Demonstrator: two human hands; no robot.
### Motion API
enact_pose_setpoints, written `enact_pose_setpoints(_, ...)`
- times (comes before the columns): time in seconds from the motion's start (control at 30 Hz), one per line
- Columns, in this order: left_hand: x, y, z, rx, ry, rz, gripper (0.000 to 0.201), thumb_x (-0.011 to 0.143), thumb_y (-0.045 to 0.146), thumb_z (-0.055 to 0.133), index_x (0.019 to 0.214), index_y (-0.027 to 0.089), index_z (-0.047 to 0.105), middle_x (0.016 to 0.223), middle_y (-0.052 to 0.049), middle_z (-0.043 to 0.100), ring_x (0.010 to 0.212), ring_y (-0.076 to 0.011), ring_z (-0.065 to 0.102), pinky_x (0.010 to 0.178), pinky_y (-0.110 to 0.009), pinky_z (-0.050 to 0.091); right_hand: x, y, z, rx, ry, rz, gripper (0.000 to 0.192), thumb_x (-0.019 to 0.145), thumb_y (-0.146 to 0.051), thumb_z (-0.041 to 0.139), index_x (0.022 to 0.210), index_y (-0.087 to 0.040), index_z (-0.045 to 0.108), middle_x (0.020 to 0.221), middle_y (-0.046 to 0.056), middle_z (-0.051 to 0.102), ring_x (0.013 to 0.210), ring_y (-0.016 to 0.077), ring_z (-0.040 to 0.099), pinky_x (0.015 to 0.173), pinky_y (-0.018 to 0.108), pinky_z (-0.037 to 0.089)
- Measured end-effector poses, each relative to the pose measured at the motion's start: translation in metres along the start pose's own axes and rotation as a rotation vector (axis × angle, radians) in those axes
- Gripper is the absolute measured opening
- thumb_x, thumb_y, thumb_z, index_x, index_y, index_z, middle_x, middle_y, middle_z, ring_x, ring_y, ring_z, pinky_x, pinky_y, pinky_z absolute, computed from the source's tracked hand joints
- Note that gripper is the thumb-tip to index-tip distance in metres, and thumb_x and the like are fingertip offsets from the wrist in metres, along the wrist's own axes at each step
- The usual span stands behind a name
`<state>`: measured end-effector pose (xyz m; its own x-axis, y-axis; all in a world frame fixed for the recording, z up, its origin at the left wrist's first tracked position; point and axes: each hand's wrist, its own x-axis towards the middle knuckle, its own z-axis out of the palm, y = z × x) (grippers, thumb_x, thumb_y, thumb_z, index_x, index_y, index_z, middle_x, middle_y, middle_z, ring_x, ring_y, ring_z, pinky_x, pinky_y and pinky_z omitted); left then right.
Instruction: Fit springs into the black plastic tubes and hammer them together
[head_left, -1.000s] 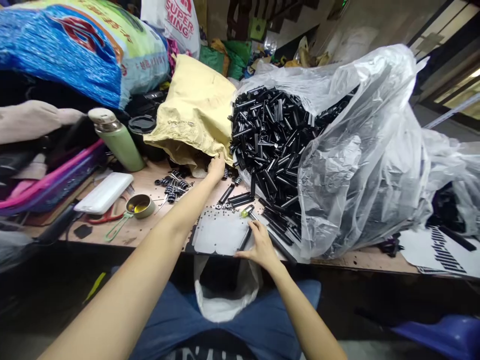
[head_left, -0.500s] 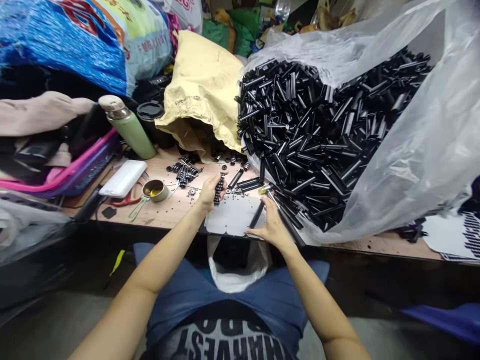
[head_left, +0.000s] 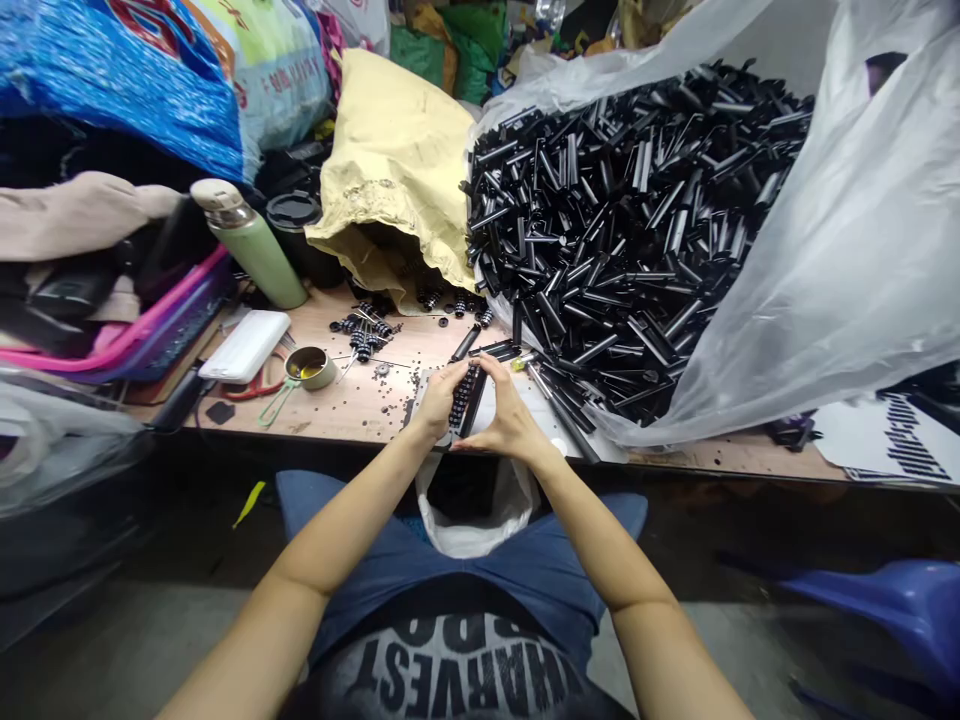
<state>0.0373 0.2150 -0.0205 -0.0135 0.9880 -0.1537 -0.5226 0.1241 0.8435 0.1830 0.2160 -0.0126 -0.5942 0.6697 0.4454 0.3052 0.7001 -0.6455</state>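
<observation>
My left hand is closed round a black ribbed roller with rows of light specks. Against its right side lies a smooth black plastic tube, which my right hand grips between the thumb at the near end and the fingers at the far end. Both pieces are side by side over a white board at the table's front edge. More loose black tubes lie just beyond my fingers. Exactly how the two pieces meet is partly hidden by my hands.
A clear plastic bag heaped with black tubes fills the right side. Behind stands a yellow sack. To the left are a metal cup, a white power bank, a green flask and small roller parts.
My right hand has picked the black tube off the white board and moved it left against the roller. My left hand has come slightly right and down. The camera view has shifted a little.
</observation>
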Motion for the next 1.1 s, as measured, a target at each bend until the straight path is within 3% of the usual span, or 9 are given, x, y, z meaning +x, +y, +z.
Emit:
enact_pose_setpoints(0.3,-0.010,0.008,0.013,0.031,0.044,-0.156,0.033,0.077,0.044,0.067,0.084,0.013,0.057,0.056,0.002,0.056,0.039,-0.0123,0.057,0.035,-0.020,0.044,-0.001,-0.004,0.002,0.046,-0.032,0.101,0.117,0.055,-0.046,0.085,0.145,-0.017,0.016,0.149,0.019,0.028,0.140,0.0303,0.027,0.118,0.048,0.024)
enact_pose_setpoints(0.5,-0.010,0.001,0.012,0.077,0.069,-0.226,0.031,0.082,0.042,0.063,0.077,0.012,0.056,0.055,0.000,0.056,0.036,-0.0117,0.055,0.035,-0.021,0.045,-0.007,0.000,0.008,0.076,-0.027,0.182,0.115,0.052,-0.043,0.085,0.142,-0.017,0.020,0.142,0.017,0.035,0.133,0.0298,0.038,0.112,0.046,0.035)
enact_pose_setpoints(0.63,-0.007,-0.009,0.006,0.137,0.061,-0.270,0.028,0.087,0.038,0.056,0.080,0.011,0.059,0.059,-0.001,0.057,0.040,-0.0110,0.054,0.040,-0.023,0.048,-0.012,0.003,0.018,0.055,0.001,0.226,0.111,0.051,-0.039,0.085,0.140,-0.018,0.022,0.139,0.017,0.037,0.131,0.0302,0.039,0.111,0.047,0.035)
enact_pose_setpoints(0.7,-0.007,-0.019,0.000,0.270,0.048,-0.174,0.027,0.089,0.035,0.052,0.089,0.011,0.062,0.066,-0.003,0.059,0.049,-0.0125,0.058,0.049,-0.027,0.052,-0.017,0.008,0.028,0.019,0.016,0.257,0.111,0.051,-0.037,0.084,0.141,-0.018,0.022,0.139,0.017,0.037,0.131,0.0310,0.037,0.111,0.048,0.033)
enact_pose_setpoints(0.83,-0.014,-0.047,-0.016,0.878,0.000,0.355,0.038,0.082,0.023,0.060,0.118,0.013,0.061,0.097,-0.010,0.061,0.089,-0.0212,0.060,0.084,-0.039,0.052,-0.028,0.021,0.047,-0.082,0.075,0.332,0.097,0.061,-0.034,0.075,0.141,-0.014,0.024,0.137,0.021,0.039,0.130,0.0331,0.037,0.110,0.053,0.030)
enact_pose_setpoints(0.9,-0.017,-0.060,-0.026,1.185,-0.072,0.534,0.043,0.082,0.018,0.058,0.125,0.012,0.058,0.102,-0.013,0.060,0.098,-0.0244,0.057,0.089,-0.042,0.048,-0.038,0.026,0.046,-0.117,0.039,0.343,0.089,0.066,-0.034,0.071,0.140,-0.013,0.026,0.137,0.021,0.039,0.130,0.0334,0.037,0.109,0.054,0.031)
enact_pose_setpoints(1.0,-0.016,-0.068,-0.041,1.467,-0.196,0.665,0.038,0.089,0.014,0.047,0.125,0.013,0.057,0.102,-0.015,0.061,0.096,-0.0240,0.057,0.084,-0.040,0.048,-0.058,0.033,0.020,-0.324,0.058,0.452,0.070,0.075,-0.038,0.066,0.134,-0.013,0.037,0.132,0.021,0.044,0.126,0.0348,0.039,0.105,0.055,0.034)
enact_pose_setpoints(1.1,-0.013,-0.064,-0.053,1.597,-0.279,0.763,0.034,0.092,0.017,0.045,0.125,0.015,0.057,0.102,-0.015,0.063,0.093,-0.0235,0.058,0.079,-0.038,0.045,-0.076,0.041,-0.017,-0.719,0.170,0.745,0.034,0.088,-0.036,0.053,0.110,-0.011,0.053,0.114,0.025,0.053,0.115,0.0379,0.045,0.093,0.057,0.038)
